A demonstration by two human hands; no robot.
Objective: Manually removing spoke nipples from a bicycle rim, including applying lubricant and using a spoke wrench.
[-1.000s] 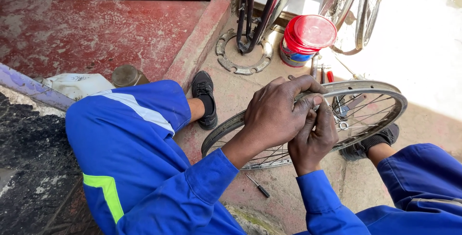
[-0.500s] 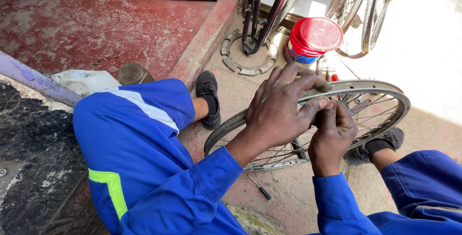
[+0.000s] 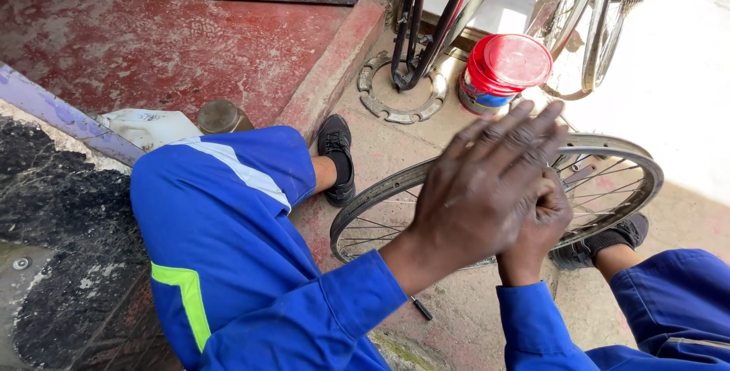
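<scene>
Left hand (image 3: 475,196) spread wide, fingers straight, hovering blurred over the right hand (image 3: 541,223). Right hand fisted at the bicycle wheel rim (image 3: 380,196); contents of the grip hidden. Rim propped between the knees on the concrete step, near a red-lidded tin (image 3: 506,71).

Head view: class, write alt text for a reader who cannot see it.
A seated person in blue overalls holds both hands over a bare bicycle wheel: the left hand spread flat, blurred, the right hand fisted beneath. A red-lidded tub stands behind.
</scene>
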